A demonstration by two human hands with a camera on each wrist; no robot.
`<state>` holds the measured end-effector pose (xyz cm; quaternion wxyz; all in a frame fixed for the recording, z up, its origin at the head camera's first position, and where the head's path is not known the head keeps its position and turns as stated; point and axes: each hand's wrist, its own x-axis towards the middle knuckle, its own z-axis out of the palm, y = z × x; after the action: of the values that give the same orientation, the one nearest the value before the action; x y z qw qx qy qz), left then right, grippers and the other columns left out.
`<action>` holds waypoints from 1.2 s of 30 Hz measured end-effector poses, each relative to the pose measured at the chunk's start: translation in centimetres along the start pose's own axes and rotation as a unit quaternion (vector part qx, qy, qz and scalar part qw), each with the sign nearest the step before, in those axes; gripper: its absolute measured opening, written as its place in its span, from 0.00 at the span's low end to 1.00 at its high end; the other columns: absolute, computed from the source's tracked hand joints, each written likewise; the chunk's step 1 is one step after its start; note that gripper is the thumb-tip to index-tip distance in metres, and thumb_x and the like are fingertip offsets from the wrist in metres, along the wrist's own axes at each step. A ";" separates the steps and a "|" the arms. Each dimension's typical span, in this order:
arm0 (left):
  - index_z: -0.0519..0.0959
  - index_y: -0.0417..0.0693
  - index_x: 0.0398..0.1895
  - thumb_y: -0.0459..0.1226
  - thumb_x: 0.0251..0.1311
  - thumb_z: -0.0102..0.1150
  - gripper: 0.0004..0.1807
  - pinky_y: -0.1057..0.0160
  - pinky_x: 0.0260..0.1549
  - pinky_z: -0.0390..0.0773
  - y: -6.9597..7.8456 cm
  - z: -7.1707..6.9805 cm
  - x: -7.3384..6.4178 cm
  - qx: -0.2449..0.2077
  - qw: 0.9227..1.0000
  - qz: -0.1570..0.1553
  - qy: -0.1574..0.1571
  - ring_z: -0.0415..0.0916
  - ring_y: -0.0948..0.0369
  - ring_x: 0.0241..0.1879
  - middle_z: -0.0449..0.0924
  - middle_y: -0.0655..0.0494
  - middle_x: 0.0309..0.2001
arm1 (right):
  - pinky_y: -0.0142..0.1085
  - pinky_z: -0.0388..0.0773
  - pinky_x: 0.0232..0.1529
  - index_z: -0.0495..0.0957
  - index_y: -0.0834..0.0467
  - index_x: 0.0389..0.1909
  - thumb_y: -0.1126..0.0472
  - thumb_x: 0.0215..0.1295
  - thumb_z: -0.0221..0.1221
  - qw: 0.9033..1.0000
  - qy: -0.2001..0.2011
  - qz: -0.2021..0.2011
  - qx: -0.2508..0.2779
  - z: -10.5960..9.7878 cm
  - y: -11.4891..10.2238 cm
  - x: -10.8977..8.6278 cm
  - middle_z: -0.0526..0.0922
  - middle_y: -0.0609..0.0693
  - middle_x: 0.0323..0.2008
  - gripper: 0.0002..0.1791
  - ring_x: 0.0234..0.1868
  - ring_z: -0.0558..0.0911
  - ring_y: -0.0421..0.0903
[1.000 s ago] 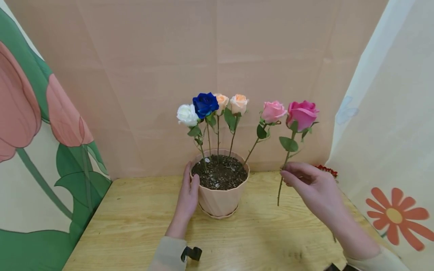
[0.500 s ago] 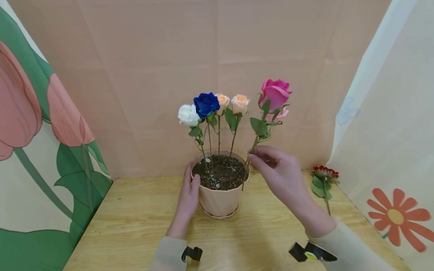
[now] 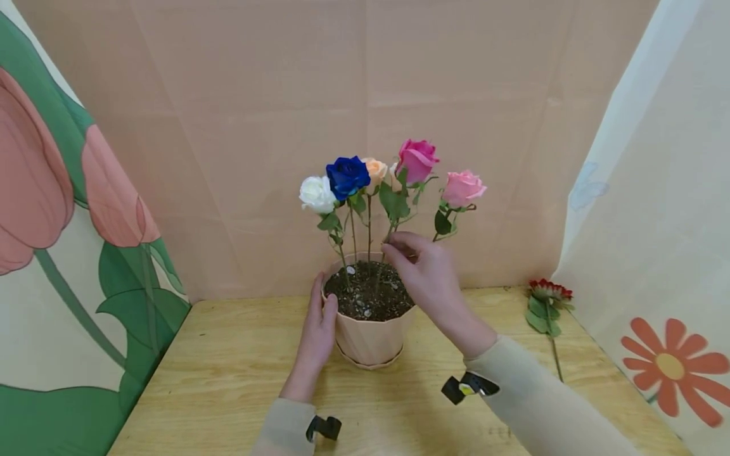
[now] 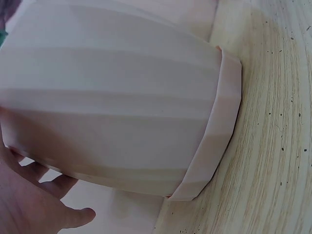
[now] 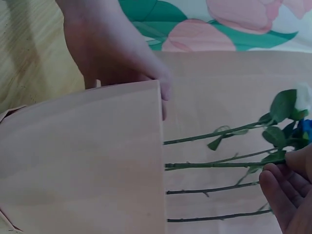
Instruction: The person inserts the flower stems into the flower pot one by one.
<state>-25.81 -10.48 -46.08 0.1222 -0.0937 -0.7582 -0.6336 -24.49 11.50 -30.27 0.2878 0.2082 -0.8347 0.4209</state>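
Observation:
My right hand (image 3: 424,272) pinches the stem of a deep pink rose (image 3: 418,161) between thumb and fingers, over the flower pot (image 3: 373,342). Its bloom stands upright, and the lower stem runs down to the dark soil (image 3: 365,304). In the right wrist view the held green stem (image 5: 209,165) passes behind the pot's rim. My left hand (image 3: 316,329) holds the pot's left side, thumb near the rim and fingers reaching round toward the back. The left wrist view shows those fingers (image 4: 58,185) partly hidden by the pot's wall (image 4: 112,102).
A white rose (image 3: 317,194), a blue rose (image 3: 347,177), two peach roses and a light pink rose (image 3: 464,189) stand in the pot. A red flower (image 3: 549,291) lies on the wooden table (image 3: 228,373) at the right. Printed cloths hang around the table.
My right hand has moved left with the deep pink rose, from right of the pot to over its soil. The red flower has come into fuller view. My left hand stays on the pot.

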 end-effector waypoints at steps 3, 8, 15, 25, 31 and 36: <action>0.46 0.60 0.93 0.49 0.91 0.40 0.35 0.33 0.80 0.54 -0.1 0.0 0.1 0.006 1.000 0.003 0.001 0.47 0.41 0.86 0.44 0.50 0.90 | 0.47 0.88 0.40 0.92 0.59 0.47 0.61 0.79 0.68 1.000 0.000 0.003 -0.001 1.2 0.6 0.3 0.93 0.49 0.38 0.07 0.38 0.91 0.46; 0.47 0.60 0.93 0.50 0.91 0.40 0.34 0.34 0.81 0.54 -0.3 0.1 0.2 0.010 1.000 0.006 0.003 0.47 0.42 0.86 0.44 0.51 0.90 | 0.46 0.85 0.38 0.92 0.59 0.47 0.61 0.80 0.67 1.000 0.008 0.009 0.000 2.6 1.4 0.8 0.92 0.51 0.38 0.07 0.36 0.88 0.47; 0.46 0.57 0.93 0.48 0.92 0.40 0.35 0.33 0.80 0.53 0.3 0.0 0.0 0.004 1.000 0.009 0.000 0.46 0.39 0.86 0.43 0.48 0.90 | 0.46 0.86 0.38 0.92 0.60 0.48 0.61 0.80 0.67 1.000 0.012 0.009 -0.020 3.8 1.9 1.4 0.93 0.53 0.40 0.08 0.37 0.89 0.48; 0.48 0.58 0.93 0.49 0.91 0.41 0.34 0.35 0.81 0.53 -0.3 0.1 0.1 0.011 1.000 0.016 0.006 0.47 0.42 0.86 0.45 0.51 0.90 | 0.44 0.82 0.33 0.92 0.60 0.48 0.61 0.81 0.67 0.999 -0.010 0.021 -0.035 5.3 3.1 0.9 0.92 0.51 0.37 0.08 0.32 0.86 0.46; 0.49 0.58 0.93 0.48 0.91 0.41 0.34 0.36 0.81 0.53 -0.3 0.1 0.1 0.014 1.000 0.020 0.010 0.49 0.43 0.86 0.47 0.50 0.89 | 0.44 0.82 0.32 0.92 0.60 0.47 0.62 0.79 0.68 0.999 -0.005 0.006 -0.047 6.0 3.6 0.7 0.92 0.50 0.35 0.06 0.31 0.85 0.45; 0.48 0.59 0.93 0.49 0.92 0.40 0.34 0.35 0.80 0.55 -0.3 0.1 0.2 0.019 1.000 0.015 0.008 0.49 0.42 0.85 0.46 0.50 0.90 | 0.45 0.83 0.34 0.92 0.58 0.46 0.60 0.79 0.69 0.998 -0.015 -0.010 -0.067 6.3 3.8 0.6 0.92 0.50 0.37 0.06 0.31 0.84 0.45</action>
<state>-26.06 -10.42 -46.35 0.1392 -0.0973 -0.7679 -0.6176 -29.09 8.37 -35.08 0.2932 0.2029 -0.8631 0.3577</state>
